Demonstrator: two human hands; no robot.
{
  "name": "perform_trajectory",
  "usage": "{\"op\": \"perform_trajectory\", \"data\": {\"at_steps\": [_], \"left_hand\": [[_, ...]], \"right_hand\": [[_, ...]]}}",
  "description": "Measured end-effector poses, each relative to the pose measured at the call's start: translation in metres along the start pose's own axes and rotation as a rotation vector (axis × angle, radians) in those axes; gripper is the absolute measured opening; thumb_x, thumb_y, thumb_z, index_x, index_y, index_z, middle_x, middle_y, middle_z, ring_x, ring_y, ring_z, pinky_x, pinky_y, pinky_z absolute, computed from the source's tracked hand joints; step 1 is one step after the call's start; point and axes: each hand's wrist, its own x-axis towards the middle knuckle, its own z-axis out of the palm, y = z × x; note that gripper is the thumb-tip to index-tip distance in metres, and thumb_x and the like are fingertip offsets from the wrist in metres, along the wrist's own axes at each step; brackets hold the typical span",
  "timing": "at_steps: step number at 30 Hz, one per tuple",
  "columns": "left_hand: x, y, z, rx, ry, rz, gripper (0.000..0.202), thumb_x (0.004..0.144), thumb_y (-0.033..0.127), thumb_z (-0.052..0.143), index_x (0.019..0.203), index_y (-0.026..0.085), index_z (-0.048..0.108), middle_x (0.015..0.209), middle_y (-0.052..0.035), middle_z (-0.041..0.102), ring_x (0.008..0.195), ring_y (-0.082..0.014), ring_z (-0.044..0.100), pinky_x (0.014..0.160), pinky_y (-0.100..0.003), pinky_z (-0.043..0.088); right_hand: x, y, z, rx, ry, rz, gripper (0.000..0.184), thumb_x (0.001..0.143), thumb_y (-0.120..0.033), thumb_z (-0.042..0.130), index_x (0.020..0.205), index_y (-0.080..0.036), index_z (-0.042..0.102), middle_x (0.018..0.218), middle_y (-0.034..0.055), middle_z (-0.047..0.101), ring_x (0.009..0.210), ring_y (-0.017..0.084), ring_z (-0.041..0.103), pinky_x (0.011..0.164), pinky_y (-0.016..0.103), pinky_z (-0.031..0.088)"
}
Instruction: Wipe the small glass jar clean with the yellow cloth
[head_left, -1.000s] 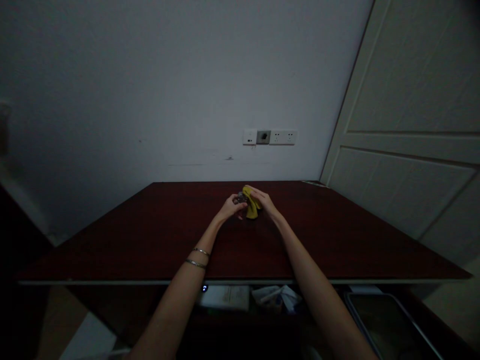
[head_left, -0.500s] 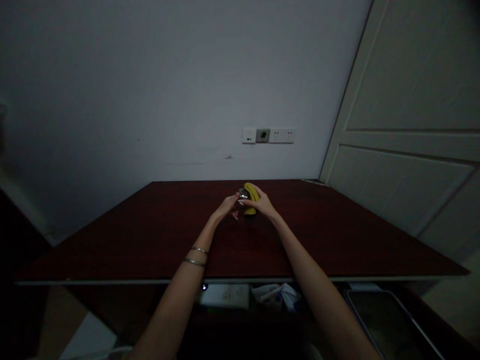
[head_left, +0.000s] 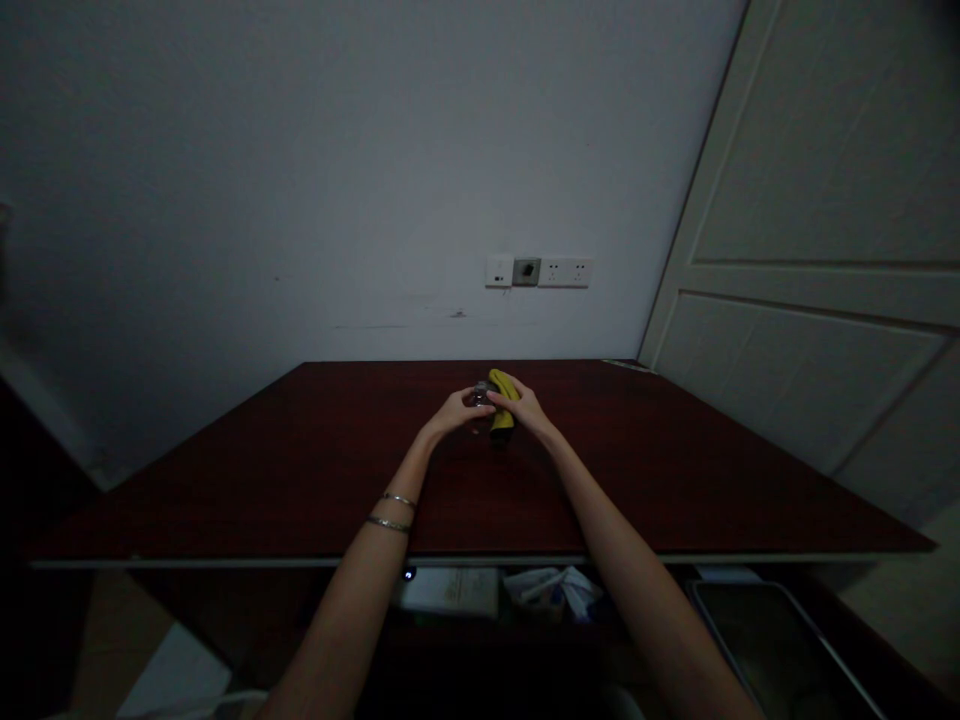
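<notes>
Over the far middle of the dark red table (head_left: 300, 460), my two hands are close together. My right hand (head_left: 527, 408) is closed around a yellow banana (head_left: 505, 386), which stands nearly upright with a dark lower end. My left hand (head_left: 453, 412) curls around a small clear, shiny object (head_left: 481, 392) just left of the banana; its exact kind is too small and dim to tell. The thumbs almost meet between the two things. Two bracelets circle my left forearm.
Behind the table is a pale wall with a row of sockets (head_left: 551, 272). A panelled door (head_left: 817, 320) stands at the right. Below the front edge are a white box (head_left: 450, 590), crumpled plastic bags (head_left: 555, 590) and a dark framed tray-like thing (head_left: 780, 640).
The clear object and my left thumb have shifted slightly, with the thumb lower and nearer the right hand. The banana's lower end has tipped slightly toward me, showing more of its dark end.
</notes>
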Motion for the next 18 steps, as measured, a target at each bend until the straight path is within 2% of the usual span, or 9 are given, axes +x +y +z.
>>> {"op": "perform_trajectory", "data": {"at_steps": [5, 9, 13, 18], "left_hand": [[0.003, -0.004, 0.000, 0.040, 0.077, 0.043, 0.069, 0.053, 0.030, 0.075, 0.114, 0.014, 0.046, 0.098, -0.0108, 0.059, 0.076, -0.0165, 0.058, 0.052, -0.024, 0.049], [0.008, -0.011, 0.004, 0.131, 0.152, 0.160, 0.074, 0.045, 0.027, 0.079, 0.109, 0.011, 0.046, 0.094, -0.0096, 0.059, 0.081, -0.0166, 0.056, 0.068, -0.029, 0.048], [0.011, -0.017, 0.006, 0.175, 0.200, 0.267, 0.073, 0.046, 0.026, 0.078, 0.109, 0.011, 0.045, 0.098, -0.0102, 0.058, 0.085, -0.0168, 0.056, 0.078, -0.032, 0.045], [0.014, -0.023, 0.006, 0.167, 0.260, 0.346, 0.072, 0.047, 0.021, 0.077, 0.110, 0.013, 0.043, 0.107, -0.0116, 0.054, 0.094, -0.0190, 0.053, 0.083, -0.033, 0.042]], "right_hand": [[0.001, 0.001, -0.003, -0.013, -0.026, -0.069, 0.052, 0.066, -0.045, 0.061, 0.112, -0.020, 0.055, 0.116, 0.0070, 0.057, 0.106, 0.020, 0.054, 0.094, 0.033, 0.040], [0.002, 0.003, -0.001, -0.021, 0.018, -0.112, 0.046, 0.072, -0.050, 0.052, 0.105, -0.019, 0.061, 0.113, 0.0059, 0.060, 0.105, 0.019, 0.054, 0.094, 0.033, 0.039], [-0.004, 0.002, 0.010, -0.076, 0.142, -0.209, 0.038, 0.071, -0.046, 0.056, 0.098, -0.019, 0.065, 0.105, 0.0059, 0.063, 0.100, 0.020, 0.056, 0.091, 0.034, 0.042], [-0.012, -0.004, 0.017, -0.240, 0.114, -0.381, 0.030, 0.069, -0.039, 0.061, 0.094, -0.024, 0.066, 0.106, 0.0043, 0.061, 0.100, 0.018, 0.055, 0.091, 0.032, 0.040]]}}
